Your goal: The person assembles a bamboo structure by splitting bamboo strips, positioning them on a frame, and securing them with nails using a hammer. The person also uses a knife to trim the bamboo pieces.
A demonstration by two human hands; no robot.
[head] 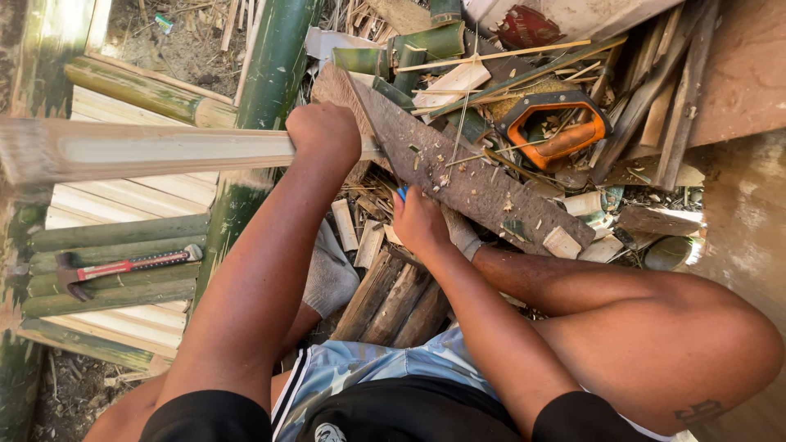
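My left hand (323,135) is closed around a long pale split bamboo slat (164,149) that runs out to the left, blurred at its far end. The slat's other end lies across a dark, chip-covered wooden plank (475,184) that slants down to the right. My right hand (417,219) sits at the plank's near edge, fingers closed on a blue-handled tool (401,193). Most of that tool is hidden by the hand, so I cannot tell its kind.
A hand saw with an orange handle (557,131) lies among bamboo offcuts behind the plank. A red-handled hammer (123,266) rests on green and pale bamboo pieces at the left. A thick green bamboo pole (270,74) runs up the middle. Split wood (393,303) lies between my legs.
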